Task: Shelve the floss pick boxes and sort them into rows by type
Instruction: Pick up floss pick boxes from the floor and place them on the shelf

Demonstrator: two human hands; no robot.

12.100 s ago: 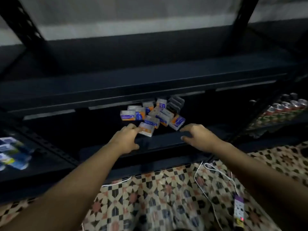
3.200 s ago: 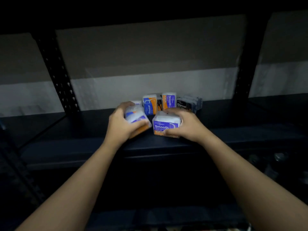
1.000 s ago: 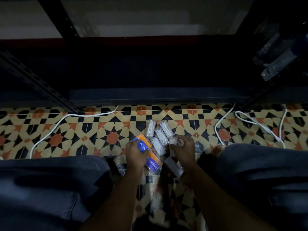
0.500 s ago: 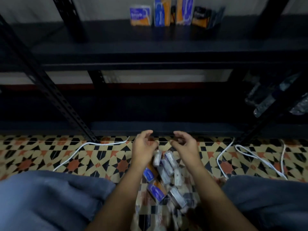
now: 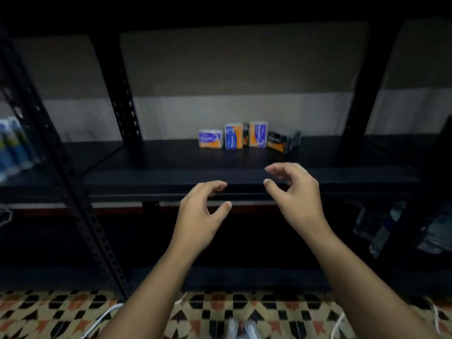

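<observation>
The dark shelf [image 5: 171, 157] carries three blue-and-orange floss pick boxes [image 5: 233, 136] beside black boxes [image 5: 281, 142], count unclear. Left hand [image 5: 200, 211] and right hand [image 5: 296, 194] hover before it, each grip loosely curled, holding nothing

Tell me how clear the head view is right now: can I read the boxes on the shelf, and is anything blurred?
Head view: dim overall, corners falling to black. The floss pick boxes on the shelf catch the most light, but their print is too soft to read. Left hand and right hand show clearly; the wide lens bows the uprights.
</observation>
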